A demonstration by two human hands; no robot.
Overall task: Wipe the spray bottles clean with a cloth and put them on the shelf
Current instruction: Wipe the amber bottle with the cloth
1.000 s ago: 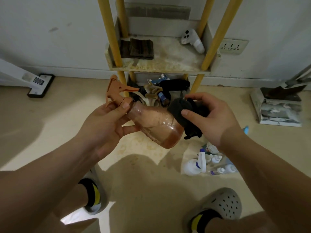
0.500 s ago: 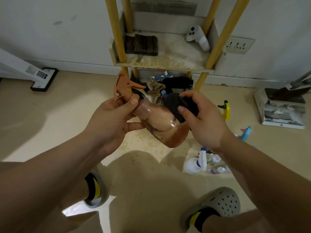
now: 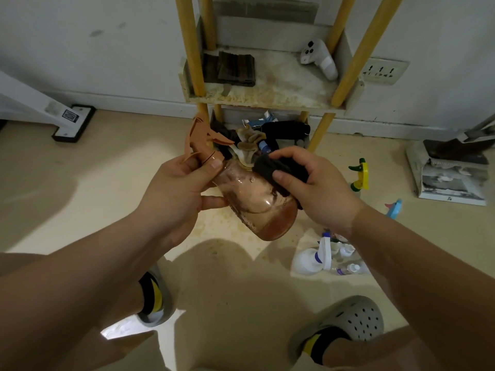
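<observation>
Since a second ago the cloth (image 3: 278,171) has slid up the bottle (image 3: 257,199) from its base toward its shoulder, so wiping looks mid-course, not finished; dark grime remains on the bottle's left side. Left hand (image 3: 176,191) grips the bottle's neck, thumb curled over the collar below the trigger, one finger under the body; right hand (image 3: 313,188) pinches the bunched cloth against the bottle's upper right side, fingers curled round it. Held tilted in the air in front of the shelf (image 3: 267,99), the bottle has a little brownish liquid pooled at its low end. Above, the shelf carries a folded dark rag and a white controller; its lower tier is stuffed with rags and oddments. Right of the shelf, on the floor, wait more bottles: yellow-green (image 3: 360,176), blue (image 3: 395,208), white (image 3: 312,259).
</observation>
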